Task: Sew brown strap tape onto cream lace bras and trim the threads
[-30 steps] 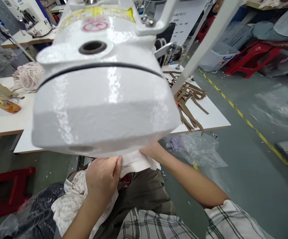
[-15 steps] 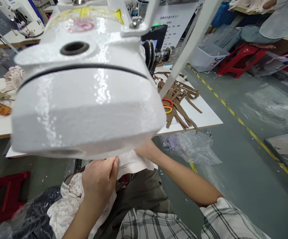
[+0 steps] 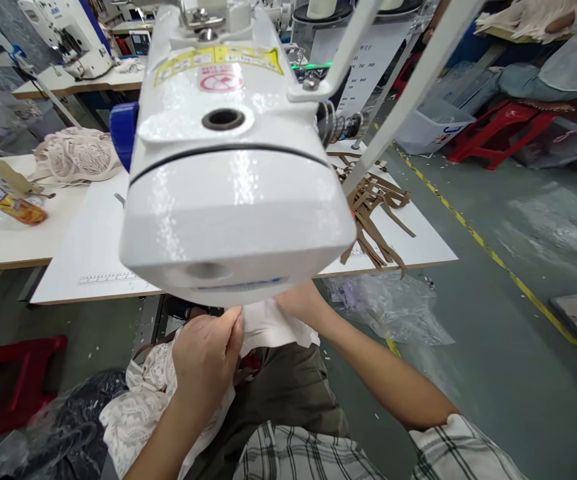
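Note:
A white sewing machine head [image 3: 238, 213] fills the middle of the view and covers the sewing area beneath it. Below its front edge, my left hand [image 3: 207, 357] is closed, thumb against fingers, on a pale cloth [image 3: 271, 325]. The cloth stretches across to my right hand [image 3: 299, 301], which lies against its far side; the machine head hides those fingers. White lace fabric [image 3: 131, 417] hangs beside my left forearm and over my lap.
Brown fabric strips [image 3: 376, 213] lie on the white tabletop [image 3: 426, 237] at right. A cream lace pile [image 3: 76, 153] and an orange-yellow package [image 3: 6, 197] are at left. A thin white post [image 3: 413, 93] rises beside the machine. A red stool [image 3: 18, 387] stands lower left.
My view has shifted, so the machine head appears farther right and smaller, with more tabletop showing at left. Both hands keep nearly the same place on the cloth.

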A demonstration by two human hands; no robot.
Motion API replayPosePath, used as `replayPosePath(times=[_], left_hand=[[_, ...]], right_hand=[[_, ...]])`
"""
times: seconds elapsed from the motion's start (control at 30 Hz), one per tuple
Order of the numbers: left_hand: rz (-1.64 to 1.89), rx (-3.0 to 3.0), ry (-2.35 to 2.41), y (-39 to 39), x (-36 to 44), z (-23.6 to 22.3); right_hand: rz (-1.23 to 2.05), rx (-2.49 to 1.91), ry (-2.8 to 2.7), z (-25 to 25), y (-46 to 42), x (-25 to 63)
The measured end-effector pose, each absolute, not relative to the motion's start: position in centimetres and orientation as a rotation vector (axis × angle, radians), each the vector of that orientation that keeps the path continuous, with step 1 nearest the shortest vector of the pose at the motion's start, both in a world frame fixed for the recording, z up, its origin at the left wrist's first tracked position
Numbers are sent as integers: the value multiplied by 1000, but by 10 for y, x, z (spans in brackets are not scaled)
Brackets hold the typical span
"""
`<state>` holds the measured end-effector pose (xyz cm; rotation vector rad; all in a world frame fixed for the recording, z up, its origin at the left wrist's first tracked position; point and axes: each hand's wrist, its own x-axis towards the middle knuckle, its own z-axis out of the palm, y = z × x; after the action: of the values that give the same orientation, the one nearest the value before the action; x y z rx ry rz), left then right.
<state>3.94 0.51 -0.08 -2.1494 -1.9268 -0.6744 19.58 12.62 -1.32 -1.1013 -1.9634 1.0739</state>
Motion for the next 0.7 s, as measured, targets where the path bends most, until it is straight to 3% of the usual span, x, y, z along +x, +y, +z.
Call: replayPosePath(times=[0.7], left_hand=[[-915,-2089,-1982,2,33,-9]], right_hand=[[1015,-1070,-1971,-26,125,196]])
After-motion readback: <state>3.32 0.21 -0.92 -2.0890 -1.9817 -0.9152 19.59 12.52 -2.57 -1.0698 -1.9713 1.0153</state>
